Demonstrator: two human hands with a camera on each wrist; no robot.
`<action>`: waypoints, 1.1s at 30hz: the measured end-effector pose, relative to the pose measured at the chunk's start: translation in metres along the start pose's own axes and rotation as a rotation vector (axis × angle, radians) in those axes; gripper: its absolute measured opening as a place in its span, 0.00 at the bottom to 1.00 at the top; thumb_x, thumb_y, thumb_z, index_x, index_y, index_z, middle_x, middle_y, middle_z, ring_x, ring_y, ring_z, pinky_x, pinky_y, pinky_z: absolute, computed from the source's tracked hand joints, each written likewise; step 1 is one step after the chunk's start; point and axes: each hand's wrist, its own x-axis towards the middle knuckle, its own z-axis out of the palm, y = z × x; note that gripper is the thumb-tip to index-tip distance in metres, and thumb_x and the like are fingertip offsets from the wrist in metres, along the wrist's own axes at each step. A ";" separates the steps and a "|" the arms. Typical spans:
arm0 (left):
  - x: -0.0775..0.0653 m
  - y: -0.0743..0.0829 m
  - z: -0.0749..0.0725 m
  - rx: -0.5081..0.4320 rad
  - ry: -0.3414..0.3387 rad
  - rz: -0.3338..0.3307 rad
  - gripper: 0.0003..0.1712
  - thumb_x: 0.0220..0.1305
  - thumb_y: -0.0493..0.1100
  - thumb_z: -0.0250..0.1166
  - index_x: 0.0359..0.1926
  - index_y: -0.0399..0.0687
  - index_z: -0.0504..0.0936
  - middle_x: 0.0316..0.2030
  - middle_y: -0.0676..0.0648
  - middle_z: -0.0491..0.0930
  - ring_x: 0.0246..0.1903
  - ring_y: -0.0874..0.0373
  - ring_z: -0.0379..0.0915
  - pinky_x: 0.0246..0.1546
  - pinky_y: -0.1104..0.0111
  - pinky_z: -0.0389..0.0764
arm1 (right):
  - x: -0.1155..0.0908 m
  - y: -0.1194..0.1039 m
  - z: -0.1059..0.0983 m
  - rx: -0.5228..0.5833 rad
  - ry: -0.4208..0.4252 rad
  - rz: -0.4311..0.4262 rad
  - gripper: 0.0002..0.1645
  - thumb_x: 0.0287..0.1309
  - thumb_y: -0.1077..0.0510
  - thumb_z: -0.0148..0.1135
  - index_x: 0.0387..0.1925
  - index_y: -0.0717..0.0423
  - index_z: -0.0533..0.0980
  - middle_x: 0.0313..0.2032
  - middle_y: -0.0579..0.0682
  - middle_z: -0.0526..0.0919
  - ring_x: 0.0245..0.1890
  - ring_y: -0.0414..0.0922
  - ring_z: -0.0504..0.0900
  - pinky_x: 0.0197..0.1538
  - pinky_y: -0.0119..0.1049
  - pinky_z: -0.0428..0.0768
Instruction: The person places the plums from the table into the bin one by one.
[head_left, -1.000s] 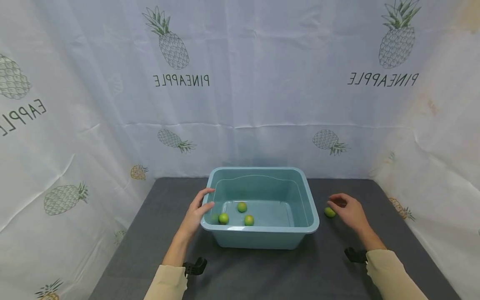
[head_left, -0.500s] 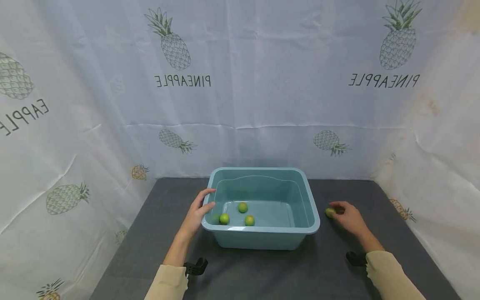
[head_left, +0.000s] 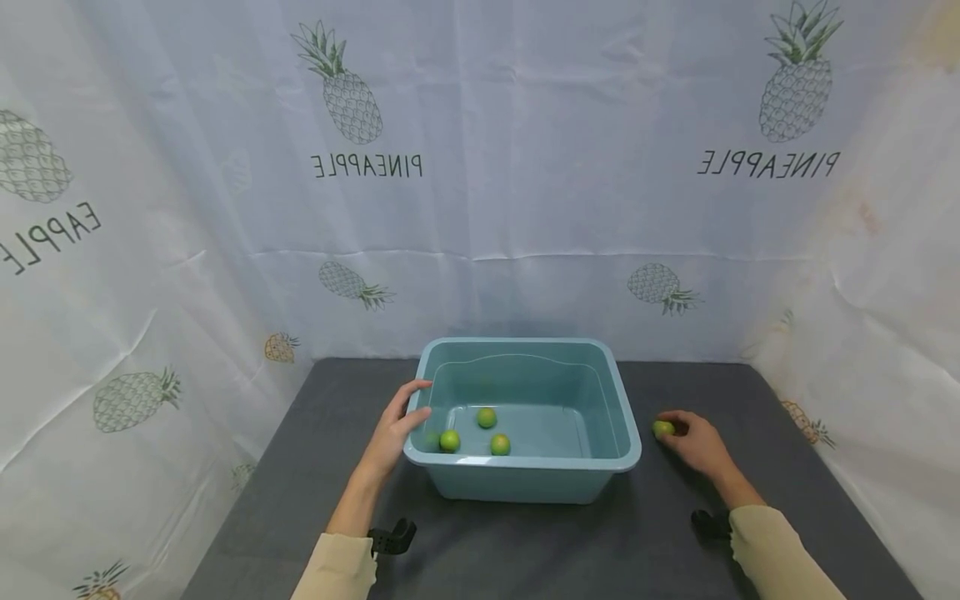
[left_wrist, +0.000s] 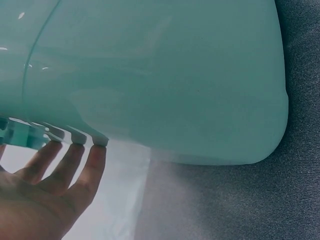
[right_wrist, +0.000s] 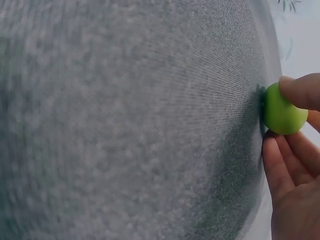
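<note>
A light teal plastic basin (head_left: 525, 482) stands on the dark table, with three small green limes on its floor: one at the left (head_left: 449, 441), one behind (head_left: 487, 417), one in front (head_left: 500, 444). My left hand (head_left: 390, 429) holds the basin's left rim; in the left wrist view several fingertips (left_wrist: 100, 150) press its outer wall from below the rim. Right of the basin, my right hand (head_left: 697, 442) pinches another lime (right_wrist: 284, 112) between thumb and fingers. That lime appears to be touching the cloth, or very close to it.
Dark grey cloth covers the table (head_left: 525, 550). A white curtain (head_left: 525, 167) printed with pineapples hangs right behind the basin and along both sides. A black band (head_left: 393, 537) sits on each wrist.
My right hand has come down onto the lime beside the basin and taken it between thumb and fingers. The left hand and the basin have hardly moved.
</note>
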 end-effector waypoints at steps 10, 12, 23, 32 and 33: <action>-0.002 0.001 0.000 0.001 -0.010 0.000 0.25 0.76 0.42 0.55 0.70 0.49 0.68 0.78 0.40 0.52 0.76 0.41 0.48 0.67 0.41 0.58 | -0.002 -0.004 0.001 0.019 0.048 0.052 0.24 0.63 0.59 0.69 0.55 0.71 0.77 0.49 0.68 0.81 0.46 0.61 0.80 0.47 0.55 0.77; -0.002 0.001 0.000 0.001 -0.015 0.008 0.25 0.76 0.41 0.55 0.71 0.49 0.68 0.77 0.40 0.52 0.75 0.41 0.50 0.65 0.43 0.61 | -0.002 -0.007 0.001 0.022 0.055 0.065 0.25 0.63 0.59 0.69 0.55 0.71 0.77 0.50 0.69 0.80 0.48 0.62 0.80 0.49 0.58 0.77; -0.001 0.002 -0.002 -0.014 -0.020 -0.006 0.25 0.76 0.41 0.55 0.71 0.51 0.67 0.77 0.41 0.53 0.73 0.41 0.55 0.63 0.45 0.64 | -0.004 -0.027 -0.001 0.094 0.067 0.087 0.25 0.65 0.57 0.67 0.59 0.68 0.76 0.55 0.69 0.79 0.52 0.64 0.79 0.48 0.55 0.80; -0.001 0.003 -0.001 -0.011 -0.019 -0.003 0.25 0.76 0.42 0.56 0.71 0.49 0.67 0.77 0.40 0.53 0.73 0.41 0.54 0.64 0.45 0.64 | -0.009 -0.046 -0.001 0.129 0.094 0.068 0.25 0.65 0.57 0.68 0.58 0.67 0.77 0.54 0.68 0.79 0.53 0.65 0.79 0.50 0.56 0.80; -0.001 0.003 0.000 -0.012 -0.020 -0.003 0.25 0.76 0.42 0.56 0.71 0.49 0.67 0.77 0.40 0.53 0.73 0.41 0.54 0.64 0.45 0.63 | -0.009 -0.048 -0.001 0.133 0.095 0.068 0.25 0.65 0.57 0.68 0.58 0.67 0.77 0.54 0.68 0.79 0.53 0.64 0.79 0.50 0.55 0.80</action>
